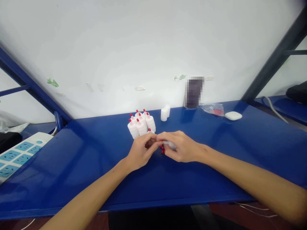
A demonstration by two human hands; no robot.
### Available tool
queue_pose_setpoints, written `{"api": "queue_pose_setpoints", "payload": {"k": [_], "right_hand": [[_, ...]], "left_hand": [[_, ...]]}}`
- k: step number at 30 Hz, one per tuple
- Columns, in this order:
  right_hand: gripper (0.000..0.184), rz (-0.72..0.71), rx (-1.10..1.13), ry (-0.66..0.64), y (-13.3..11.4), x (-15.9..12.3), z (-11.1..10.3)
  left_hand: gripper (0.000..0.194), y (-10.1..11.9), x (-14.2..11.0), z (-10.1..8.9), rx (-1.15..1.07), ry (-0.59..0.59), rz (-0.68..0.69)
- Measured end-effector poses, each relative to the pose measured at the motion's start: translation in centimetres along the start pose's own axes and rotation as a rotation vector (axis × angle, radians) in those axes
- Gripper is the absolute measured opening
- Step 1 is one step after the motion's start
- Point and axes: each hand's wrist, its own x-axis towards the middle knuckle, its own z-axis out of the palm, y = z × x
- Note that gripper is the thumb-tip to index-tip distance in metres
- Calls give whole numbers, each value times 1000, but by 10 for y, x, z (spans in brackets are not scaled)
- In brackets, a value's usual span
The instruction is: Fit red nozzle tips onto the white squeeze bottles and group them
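Note:
My right hand (pixel 181 146) is closed around a white bottle nozzle (pixel 170 144), its narrow end pointing left and its wider part partly hidden by the fingers. My left hand (pixel 144 149) pinches with thumb and forefinger at the nozzle's narrow end; whatever lies between those fingertips is hidden. Several small red caps (pixel 163 149) lie on the blue table just below the meeting fingertips. Behind my left hand stands a tight group of white squeeze bottles (pixel 141 126) with red-capped tips, one partly covered by the hand.
Two white bottles without red tips (pixel 164 113) stand farther back. A dark blurred rectangular object (pixel 193 93) leans on the wall. Beside it are a clear bag with red pieces (pixel 217 111) and a white rounded case (pixel 233 115). A power strip (pixel 21 153) lies left on the blue table (pixel 79 179).

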Motion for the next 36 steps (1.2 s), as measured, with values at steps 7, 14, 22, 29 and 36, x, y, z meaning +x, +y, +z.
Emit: {"api": "queue_pose_setpoints", "payload": {"k": [7,14,22,29,36], "right_hand": [[25,-63,-32,130,-4,3,-3],[17,-62,-83,85,-9,3,-1],[32,4,-67,84,-7,3,1],[56,299,-109,216,14,3,-2],[15,518,-331,312,27,7,-6]], "left_hand": [[16,-4,-1,0,-21,-83,-53],[17,-3,-2,2,-116,-147,-77],[20,2,1,5,-242,-140,-155],[20,-3,5,-1,-176,274,-205],[5,-9,9,-14,323,366,-103]]}}
